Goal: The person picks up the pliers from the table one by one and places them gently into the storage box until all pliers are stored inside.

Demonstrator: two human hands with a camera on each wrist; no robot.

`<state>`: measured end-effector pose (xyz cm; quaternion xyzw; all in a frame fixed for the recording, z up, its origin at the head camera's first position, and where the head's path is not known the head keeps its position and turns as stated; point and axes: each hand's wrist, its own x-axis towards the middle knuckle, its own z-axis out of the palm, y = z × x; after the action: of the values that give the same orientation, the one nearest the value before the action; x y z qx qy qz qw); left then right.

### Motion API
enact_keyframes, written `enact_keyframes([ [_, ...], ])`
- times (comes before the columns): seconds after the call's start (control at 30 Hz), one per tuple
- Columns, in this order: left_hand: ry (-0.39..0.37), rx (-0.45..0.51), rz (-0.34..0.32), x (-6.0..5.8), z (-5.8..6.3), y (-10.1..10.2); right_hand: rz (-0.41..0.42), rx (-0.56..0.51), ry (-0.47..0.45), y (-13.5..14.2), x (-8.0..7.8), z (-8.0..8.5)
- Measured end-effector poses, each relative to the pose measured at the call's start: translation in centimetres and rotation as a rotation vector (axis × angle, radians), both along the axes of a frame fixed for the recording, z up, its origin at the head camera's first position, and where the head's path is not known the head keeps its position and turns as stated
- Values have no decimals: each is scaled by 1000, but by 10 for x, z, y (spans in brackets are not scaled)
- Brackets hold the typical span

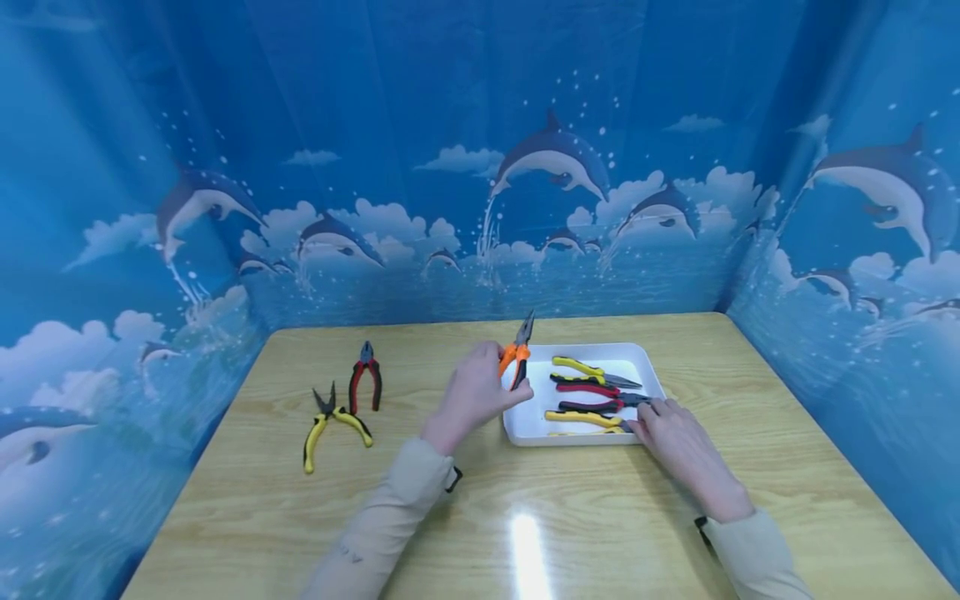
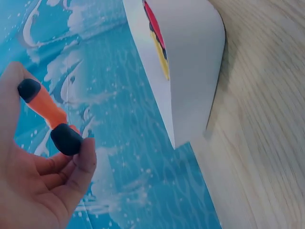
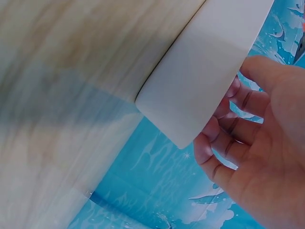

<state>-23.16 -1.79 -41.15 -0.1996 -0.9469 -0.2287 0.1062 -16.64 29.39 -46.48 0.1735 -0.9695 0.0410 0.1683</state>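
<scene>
My left hand (image 1: 474, 390) holds pliers with orange and black handles (image 1: 517, 356) above the left end of a white tray (image 1: 525, 426). Their grey jaws point up and away; in the left wrist view the black handle ends (image 2: 66, 139) show by my fingers. My right hand (image 1: 678, 437) rests at the tray's front right corner, with loosely bent fingertips along the rim in the right wrist view. Inside the tray lie yellow-handled long-nose pliers (image 1: 577, 365), red and black pliers (image 1: 588, 387) close to my right fingers, and yellow-orange-handled pliers (image 1: 583, 417) near the front wall.
On the left of the wooden table (image 1: 600, 517) lie spread yellow and black pliers (image 1: 318, 429), and behind them red and black pliers (image 1: 366, 375). A blue dolphin-print curtain (image 1: 450, 108) stands around the back and sides.
</scene>
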Motion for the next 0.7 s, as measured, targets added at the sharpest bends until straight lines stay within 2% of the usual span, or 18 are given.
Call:
enact_keyframes([
  [0.13,51,-44,-84,-1,-2,12,-5,6,2,-1,0,0],
  [0.37,-2,-160,-190,-4,-4,30,17,-4,29,0,-2,-5],
  [0.7,-12,-353,-323,-9,-17,42,14,-13,32,1,-1,-4],
])
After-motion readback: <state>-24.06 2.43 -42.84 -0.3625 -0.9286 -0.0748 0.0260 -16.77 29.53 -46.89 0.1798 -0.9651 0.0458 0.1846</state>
